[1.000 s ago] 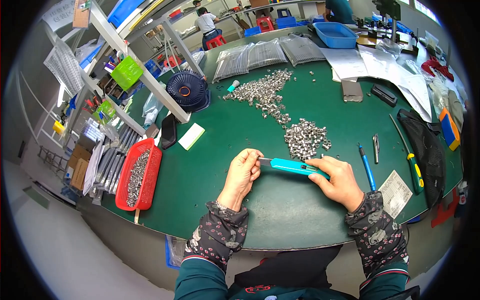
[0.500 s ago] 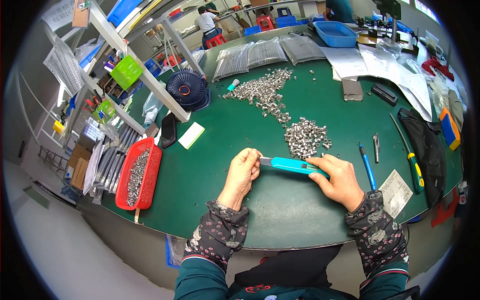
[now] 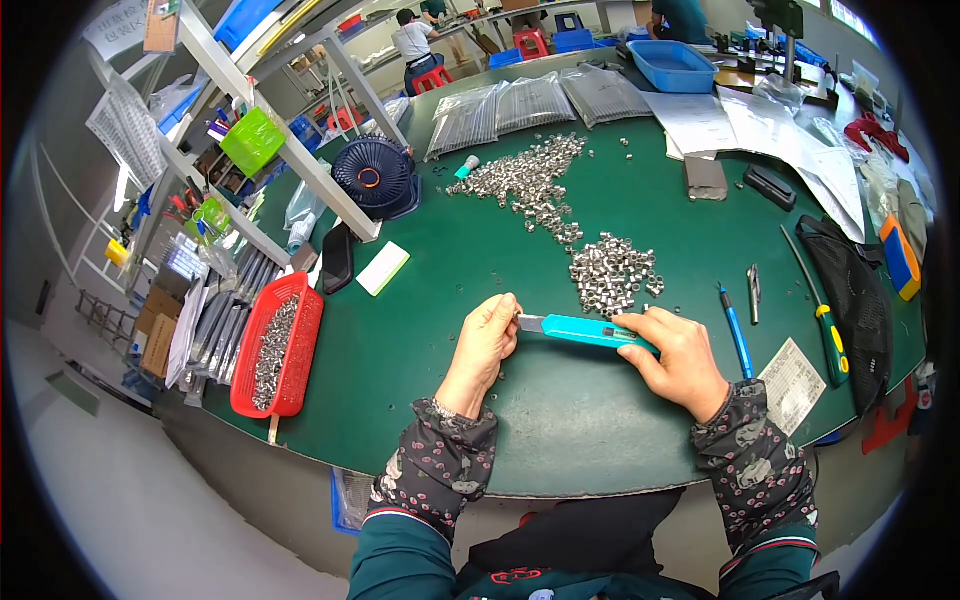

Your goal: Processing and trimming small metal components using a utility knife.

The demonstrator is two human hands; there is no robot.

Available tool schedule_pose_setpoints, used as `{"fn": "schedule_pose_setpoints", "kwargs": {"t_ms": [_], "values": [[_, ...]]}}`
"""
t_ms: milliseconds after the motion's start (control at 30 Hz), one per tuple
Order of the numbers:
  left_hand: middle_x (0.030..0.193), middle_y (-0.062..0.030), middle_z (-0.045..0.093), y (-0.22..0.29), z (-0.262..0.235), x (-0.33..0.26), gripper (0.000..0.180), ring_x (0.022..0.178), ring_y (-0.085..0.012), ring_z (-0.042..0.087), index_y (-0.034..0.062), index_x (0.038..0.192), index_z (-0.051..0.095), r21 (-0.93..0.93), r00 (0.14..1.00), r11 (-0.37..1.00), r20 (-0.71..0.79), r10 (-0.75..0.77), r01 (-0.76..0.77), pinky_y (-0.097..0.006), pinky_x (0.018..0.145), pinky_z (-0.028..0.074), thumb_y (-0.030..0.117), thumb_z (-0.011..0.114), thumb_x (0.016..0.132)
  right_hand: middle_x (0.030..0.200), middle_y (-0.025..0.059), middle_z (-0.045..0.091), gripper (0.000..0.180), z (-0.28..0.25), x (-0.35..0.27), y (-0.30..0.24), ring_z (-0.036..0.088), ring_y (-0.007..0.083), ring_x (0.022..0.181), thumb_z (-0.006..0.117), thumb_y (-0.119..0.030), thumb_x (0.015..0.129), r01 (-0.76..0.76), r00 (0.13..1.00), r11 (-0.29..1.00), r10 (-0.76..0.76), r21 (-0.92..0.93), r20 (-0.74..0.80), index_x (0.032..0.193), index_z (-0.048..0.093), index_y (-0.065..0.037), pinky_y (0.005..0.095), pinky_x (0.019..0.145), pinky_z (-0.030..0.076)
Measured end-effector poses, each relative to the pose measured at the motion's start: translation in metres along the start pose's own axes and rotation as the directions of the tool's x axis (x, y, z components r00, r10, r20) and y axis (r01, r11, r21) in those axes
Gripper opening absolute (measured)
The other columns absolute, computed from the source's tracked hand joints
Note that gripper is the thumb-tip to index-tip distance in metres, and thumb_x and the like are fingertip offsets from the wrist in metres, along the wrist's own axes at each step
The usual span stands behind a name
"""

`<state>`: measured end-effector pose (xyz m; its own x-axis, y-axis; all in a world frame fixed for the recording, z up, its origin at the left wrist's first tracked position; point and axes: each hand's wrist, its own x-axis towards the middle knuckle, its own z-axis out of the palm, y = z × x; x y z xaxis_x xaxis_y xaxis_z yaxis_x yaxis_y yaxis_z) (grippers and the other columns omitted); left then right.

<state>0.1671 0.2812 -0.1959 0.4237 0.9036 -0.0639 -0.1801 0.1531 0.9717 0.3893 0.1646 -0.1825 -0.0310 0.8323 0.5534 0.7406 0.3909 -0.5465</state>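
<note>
My right hand [image 3: 672, 357] is closed round the handle of a teal utility knife [image 3: 580, 330], whose blade is out and points left. At the blade's tip, my left hand [image 3: 487, 338] is closed in a pinch of thumb and fingers. A small metal ring seems to be between them, mostly hidden by the fingers. Just beyond the knife lies a heap of small silvery metal rings [image 3: 612, 275]. A larger spread of the same rings [image 3: 520, 185] reaches back across the green table [image 3: 590, 430].
A red basket [image 3: 308, 345] of small metal parts stands at left, near a phone [image 3: 338, 260] and a dark blue fan [image 3: 375, 180]. To the right lie a blue pen [image 3: 735, 330], a green-yellow screwdriver [image 3: 832, 345] and a paper slip [image 3: 793, 387]. Plastic-bagged tubes [image 3: 535, 105] lie at the back.
My left hand has shifted very slightly at the blade tip. The knife and my right hand have hardly moved.
</note>
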Motion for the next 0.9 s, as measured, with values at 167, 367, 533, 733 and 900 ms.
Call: {"fn": "schedule_pose_setpoints", "kwargs": {"t_ms": [167,367,533,733,900], "values": [[0.064,0.0024,0.043,0.0018,0.0006,-0.0007,0.03,0.046,-0.0012,0.031,0.0065,0.078,0.053,0.012,0.999,1.0,-0.021,-0.028,0.028,-0.015,0.037,0.023,0.034,0.051,0.092,0.072,0.0083,0.055,0.027,-0.0004,-0.0001,-0.0004,0.056,0.0264,0.061,0.066,-0.017,0.075,0.027,1.0,0.999,-0.027,-0.018,-0.008,0.1,0.062,-0.008,0.0365,0.054,0.045],[0.063,0.0034,0.044,0.0022,0.0004,-0.0009,0.03,0.045,-0.0011,0.031,0.0071,0.077,0.052,0.017,0.999,0.999,-0.022,-0.035,0.036,-0.015,0.037,0.023,0.033,0.052,0.092,0.071,0.0078,0.054,0.028,-0.0005,-0.0003,-0.0007,0.056,0.026,0.061,0.066,-0.016,0.074,0.037,0.999,0.999,-0.037,-0.034,-0.007,0.1,0.062,-0.008,0.0364,0.054,0.044],[0.056,0.0036,0.04,0.0055,0.0044,-0.0005,0.033,0.041,-0.0033,0.027,0.0058,0.072,0.049,0.015,0.996,0.998,-0.059,-0.062,0.063,-0.018,0.035,0.021,0.031,0.05,0.093,0.071,0.0077,0.053,0.028,-0.0007,0.0002,-0.0017,0.056,0.0256,0.062,0.066,-0.016,0.073,0.051,0.999,0.998,-0.052,-0.042,-0.011,0.1,0.062,-0.008,0.0365,0.054,0.044],[0.054,0.0043,0.039,0.0075,0.0039,-0.0011,0.033,0.04,-0.0038,0.026,0.0063,0.069,0.048,-0.004,0.993,0.993,-0.038,-0.115,0.115,-0.019,0.035,0.021,0.029,0.05,0.093,0.07,0.0071,0.051,0.03,-0.0026,0.0007,-0.003,0.055,0.0248,0.064,0.067,-0.014,0.072,0.079,0.997,0.994,-0.08,-0.081,-0.004,0.101,0.061,-0.008,0.0363,0.055,0.044],[0.054,0.0049,0.036,0.0094,0.0033,-0.0025,0.033,0.041,-0.0039,0.026,0.0074,0.067,0.047,-0.017,0.988,0.988,-0.016,-0.151,0.151,-0.019,0.035,0.021,0.027,0.051,0.093,0.071,0.0064,0.051,0.032,-0.0036,0.0011,-0.0032,0.055,0.0239,0.065,0.068,-0.014,0.07,0.12,0.993,0.985,-0.122,-0.12,-0.008,0.101,0.061,-0.008,0.036,0.056,0.044]]}}
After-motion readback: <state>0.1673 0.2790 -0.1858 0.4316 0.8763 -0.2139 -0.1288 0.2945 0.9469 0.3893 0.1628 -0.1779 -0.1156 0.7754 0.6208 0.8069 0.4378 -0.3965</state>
